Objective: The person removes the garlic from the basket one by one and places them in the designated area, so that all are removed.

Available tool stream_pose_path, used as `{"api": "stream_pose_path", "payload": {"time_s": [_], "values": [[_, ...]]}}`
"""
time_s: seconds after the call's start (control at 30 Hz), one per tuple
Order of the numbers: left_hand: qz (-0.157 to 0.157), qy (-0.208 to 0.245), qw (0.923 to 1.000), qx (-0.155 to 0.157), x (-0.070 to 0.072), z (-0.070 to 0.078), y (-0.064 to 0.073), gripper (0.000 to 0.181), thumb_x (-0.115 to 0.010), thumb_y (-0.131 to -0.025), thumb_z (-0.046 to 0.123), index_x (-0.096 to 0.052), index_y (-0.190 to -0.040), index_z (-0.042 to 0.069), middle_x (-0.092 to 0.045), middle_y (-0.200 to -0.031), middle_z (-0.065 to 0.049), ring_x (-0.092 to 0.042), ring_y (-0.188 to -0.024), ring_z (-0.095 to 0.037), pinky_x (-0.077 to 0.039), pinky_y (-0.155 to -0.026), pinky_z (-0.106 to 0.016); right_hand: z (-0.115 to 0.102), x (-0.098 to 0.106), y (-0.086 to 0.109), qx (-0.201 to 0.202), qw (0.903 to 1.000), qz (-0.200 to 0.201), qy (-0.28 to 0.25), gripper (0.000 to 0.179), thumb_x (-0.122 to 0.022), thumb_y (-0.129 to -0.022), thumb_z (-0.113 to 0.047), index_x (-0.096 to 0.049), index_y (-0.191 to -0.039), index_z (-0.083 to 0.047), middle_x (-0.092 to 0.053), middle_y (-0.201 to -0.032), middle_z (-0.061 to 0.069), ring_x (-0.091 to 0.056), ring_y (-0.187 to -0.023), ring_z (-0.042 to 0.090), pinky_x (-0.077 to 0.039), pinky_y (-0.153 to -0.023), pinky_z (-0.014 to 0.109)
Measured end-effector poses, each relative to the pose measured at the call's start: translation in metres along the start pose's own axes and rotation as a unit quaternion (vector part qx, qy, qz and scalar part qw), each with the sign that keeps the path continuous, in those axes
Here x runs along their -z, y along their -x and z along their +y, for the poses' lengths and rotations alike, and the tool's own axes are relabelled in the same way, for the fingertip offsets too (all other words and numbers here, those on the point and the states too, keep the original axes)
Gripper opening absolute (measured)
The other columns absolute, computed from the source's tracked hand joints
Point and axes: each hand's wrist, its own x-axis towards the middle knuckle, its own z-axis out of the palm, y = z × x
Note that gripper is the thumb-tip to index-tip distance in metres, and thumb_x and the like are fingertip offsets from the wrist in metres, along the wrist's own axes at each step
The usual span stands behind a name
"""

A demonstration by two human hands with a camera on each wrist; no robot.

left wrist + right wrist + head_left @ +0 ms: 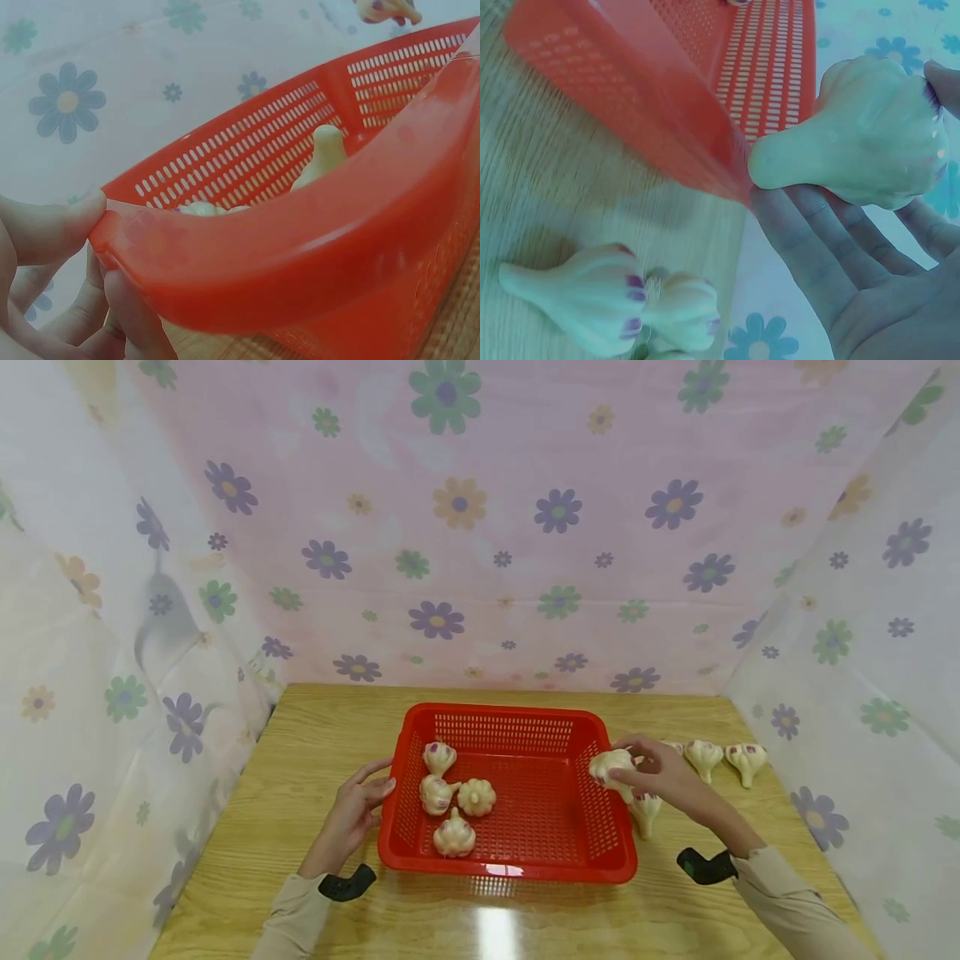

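Observation:
A red plastic basket [491, 707] with slotted walls stands on the wooden table. My left hand [347, 817] grips its left rim, the thumb on top and fingers underneath, as the left wrist view shows. My right hand [671, 783] holds a white garlic bulb [877, 135] with purple marks between thumb and fingers, over the basket's right rim. Inside the basket, toward the left, lie several garlic bulbs, among them one with its stem up [454, 837] near the front and another [438, 758] at the back.
Right of the basket, a garlic bulb [646, 814] lies close to its wall, partly under my right hand in the head view. Farther right are more bulbs, including one [746, 762] near the table edge [806, 827]. Flowered cloth [495, 527] encloses the table's back and sides.

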Motion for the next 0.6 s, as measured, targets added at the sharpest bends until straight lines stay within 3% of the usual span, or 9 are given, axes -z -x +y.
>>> {"api": "stream_pose_path", "payload": {"time_s": [0.13, 0.27, 0.4, 0.6], "values": [[0.004, 0.007, 1.0, 0.002, -0.001, 0.0, -0.001, 0.048, -0.058, -0.092, 0.006, -0.046, -0.138, 0.011, -0.062, -0.101, -0.004, -0.065, -0.085, -0.02, -0.055, -0.067, -0.037, 0.004, 0.005, 0.005, -0.002, 0.9998, 0.018, 0.002, 0.046, -0.067, -0.089, -0.026, -0.05, -0.127, -0.006, -0.056, -0.107, 0.017, -0.064, -0.085, 0.031, -0.054, -0.063, 0.042], [0.004, 0.007, 1.0, 0.001, 0.0, 0.0, -0.001, 0.048, -0.059, -0.091, 0.007, -0.046, -0.138, 0.011, -0.063, -0.102, -0.005, -0.065, -0.084, -0.02, -0.055, -0.068, -0.037, 0.008, 0.009, 0.01, -0.013, 0.9995, 0.026, -0.009, 0.048, -0.065, -0.091, -0.025, -0.046, -0.13, -0.005, -0.047, -0.123, 0.019, -0.052, -0.112, 0.042, -0.055, -0.069, 0.043], [0.005, -0.006, 1.0, 0.003, 0.0, -0.001, -0.001, 0.048, -0.059, -0.092, 0.008, -0.045, -0.138, 0.011, -0.062, -0.105, -0.006, -0.064, -0.085, -0.019, -0.055, -0.069, -0.037, 0.013, 0.013, 0.017, -0.024, 0.999, 0.037, -0.009, 0.049, -0.063, -0.092, -0.025, -0.044, -0.132, -0.003, -0.046, -0.125, 0.021, -0.053, -0.11, 0.04, -0.055, -0.07, 0.041], [0.006, -0.014, 0.9999, -0.004, 0.0, -0.002, 0.001, 0.049, -0.059, -0.092, 0.009, -0.045, -0.139, 0.01, -0.061, -0.107, -0.006, -0.064, -0.087, -0.019, -0.055, -0.069, -0.036, 0.019, 0.021, 0.026, -0.039, 0.9972, 0.062, -0.014, 0.049, -0.062, -0.093, -0.025, -0.044, -0.132, -0.001, -0.045, -0.124, 0.023, -0.059, -0.095, 0.013, -0.055, -0.07, 0.038]]}}
